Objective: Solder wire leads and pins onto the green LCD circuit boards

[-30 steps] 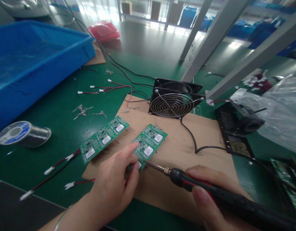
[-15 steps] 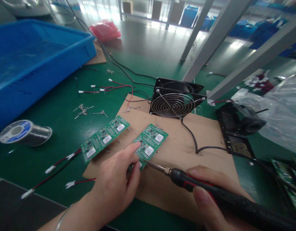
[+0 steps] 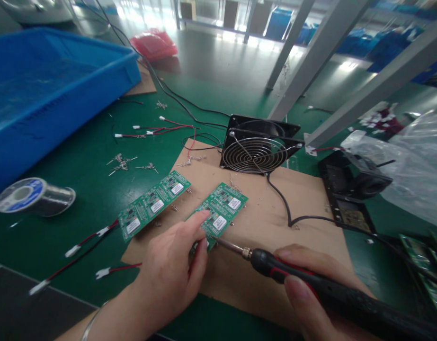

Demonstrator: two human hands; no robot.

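Observation:
Two green circuit boards lie on a brown cardboard sheet (image 3: pixel 261 227). My left hand (image 3: pixel 172 270) rests on the near corner of the right circuit board (image 3: pixel 223 208), its forefinger stretched over the board and the thumb pinched against it; what it pinches is hidden. My right hand (image 3: pixel 310 289) is wrapped round a black and red soldering iron (image 3: pixel 310 284), whose metal tip touches the board's near edge beside my left fingers. The left circuit board (image 3: pixel 152 204) lies apart, untouched.
A black fan (image 3: pixel 255 151) with a wire guard stands behind the boards, its cable crossing the cardboard. A solder spool (image 3: pixel 33 196) and a blue bin (image 3: pixel 55 94) are at the left. Red and black leads lie on the green mat. An iron stand (image 3: pixel 349 189) sits at the right.

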